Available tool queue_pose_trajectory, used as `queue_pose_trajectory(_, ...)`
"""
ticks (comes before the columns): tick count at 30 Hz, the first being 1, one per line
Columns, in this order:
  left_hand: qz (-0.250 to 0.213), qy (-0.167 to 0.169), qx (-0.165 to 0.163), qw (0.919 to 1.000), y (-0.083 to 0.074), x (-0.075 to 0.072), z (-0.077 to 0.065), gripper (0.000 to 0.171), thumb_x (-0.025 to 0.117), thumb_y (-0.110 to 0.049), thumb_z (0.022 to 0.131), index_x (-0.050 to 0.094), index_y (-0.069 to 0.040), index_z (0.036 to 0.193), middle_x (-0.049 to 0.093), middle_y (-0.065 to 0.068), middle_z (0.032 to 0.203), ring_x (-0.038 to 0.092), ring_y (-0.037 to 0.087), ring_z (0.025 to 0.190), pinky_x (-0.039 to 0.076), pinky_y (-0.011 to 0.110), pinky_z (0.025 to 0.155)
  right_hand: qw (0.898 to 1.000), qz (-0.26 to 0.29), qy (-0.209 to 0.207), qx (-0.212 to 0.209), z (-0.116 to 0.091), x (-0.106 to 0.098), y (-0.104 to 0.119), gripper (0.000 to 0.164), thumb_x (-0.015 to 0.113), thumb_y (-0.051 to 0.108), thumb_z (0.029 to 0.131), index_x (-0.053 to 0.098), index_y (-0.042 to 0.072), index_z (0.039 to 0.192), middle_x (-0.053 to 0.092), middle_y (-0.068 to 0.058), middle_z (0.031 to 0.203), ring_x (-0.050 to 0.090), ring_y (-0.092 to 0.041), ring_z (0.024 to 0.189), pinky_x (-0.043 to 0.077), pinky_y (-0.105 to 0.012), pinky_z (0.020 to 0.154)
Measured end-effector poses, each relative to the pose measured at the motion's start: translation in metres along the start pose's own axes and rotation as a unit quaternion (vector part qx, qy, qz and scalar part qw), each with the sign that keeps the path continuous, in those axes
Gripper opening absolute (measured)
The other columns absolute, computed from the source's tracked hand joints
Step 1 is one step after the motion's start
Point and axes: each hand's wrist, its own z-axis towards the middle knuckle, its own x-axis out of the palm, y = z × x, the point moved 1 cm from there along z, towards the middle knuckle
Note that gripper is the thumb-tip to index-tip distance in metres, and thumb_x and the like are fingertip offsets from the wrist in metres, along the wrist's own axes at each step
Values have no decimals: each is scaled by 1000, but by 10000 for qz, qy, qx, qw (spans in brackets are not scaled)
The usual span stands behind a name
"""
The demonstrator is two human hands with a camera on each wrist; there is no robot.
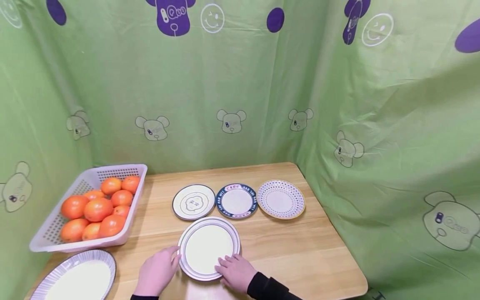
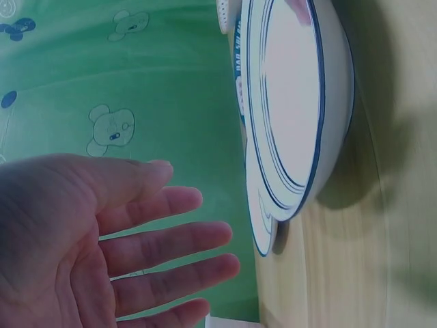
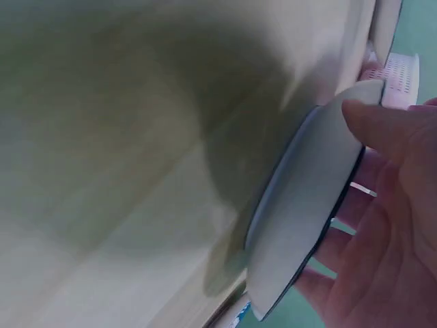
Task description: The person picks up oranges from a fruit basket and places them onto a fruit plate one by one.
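Observation:
A round white plate with dark rings around its rim is at the front middle of the table. My right hand grips its right front rim; in the right wrist view the thumb lies against the plate's outer side and the fingers reach over the edge. By the left rim is my left hand. Its fingers are extended in the left wrist view and hold nothing, with a gap showing between them and the plate.
Behind are a cream plate, a blue-rimmed plate with lettering and a dotted, yellow-edged plate. At left, a basket holds several orange-red round fruits; a striped-rim plate is before it. Green curtains surround the table.

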Motion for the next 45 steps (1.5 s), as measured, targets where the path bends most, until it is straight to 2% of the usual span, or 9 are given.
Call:
queue_pose_trajectory(5, -14, 18, -103, 9999, 2, -3, 3, 25, 63, -23, 85, 68, -8, 105, 68, 12, 97, 64, 36, 79, 47, 50, 61, 9993, 241, 216, 197, -14, -2, -7, 35, 57, 40, 87, 62, 23, 117, 58, 3, 124, 54, -16, 113, 41, -34, 93)
queue_pose_trajectory(11, -19, -148, -21, 9999, 1, -5, 7, 22, 63, -22, 85, 68, -8, 102, 69, 12, 94, 65, 35, 76, 47, 49, 58, 9932, 841, 638, 494, -45, -10, -22, 36, 63, 36, 82, 64, 20, 114, 59, 0, 123, 56, -19, 112, 42, -35, 93)
queue_pose_trajectory(16, -41, -139, 6, 9999, 1, -3, 9, 22, 63, -22, 85, 68, -9, 102, 69, 12, 94, 65, 34, 77, 47, 48, 59, 9865, 1304, 749, 652, -73, -13, -42, 37, 69, 30, 75, 65, 16, 109, 62, -5, 119, 59, -24, 107, 45, -36, 90)
queue_pose_trajectory(22, -52, -93, 14, 9999, 2, -3, 12, 23, 62, -22, 85, 68, -9, 102, 69, 11, 94, 65, 32, 78, 48, 47, 58, 9804, 1533, 763, 970, -96, -13, -65, 39, 72, 23, 72, 66, 12, 110, 63, -7, 117, 61, -29, 103, 47, -39, 87)
queue_pose_trajectory(29, -93, -89, 24, 9999, 4, -4, 15, 22, 61, -22, 86, 68, -9, 102, 69, 11, 94, 65, 33, 79, 47, 48, 59, 9728, 1766, 812, 1258, -109, -15, -83, 43, 72, 18, 72, 66, 10, 113, 61, -10, 120, 60, -33, 103, 46, -42, 87)
queue_pose_trajectory(38, -141, 60, 41, 9999, -1, 1, 18, 22, 62, -22, 85, 68, -8, 102, 69, 11, 92, 65, 32, 80, 48, 48, 60, 9539, 2256, 1089, 1656, -114, -14, -100, 48, 73, 15, 72, 63, 10, 118, 58, -10, 124, 55, -35, 110, 42, -45, 92)
queue_pose_trajectory(45, -176, 202, 34, 9996, -4, 8, 17, 23, 62, -22, 85, 68, -9, 102, 69, 10, 93, 65, 32, 78, 48, 47, 59, 9511, 2343, 1060, 1713, -114, -10, -107, 49, 74, 14, 72, 62, 11, 119, 58, -9, 124, 55, -34, 111, 42, -46, 92)
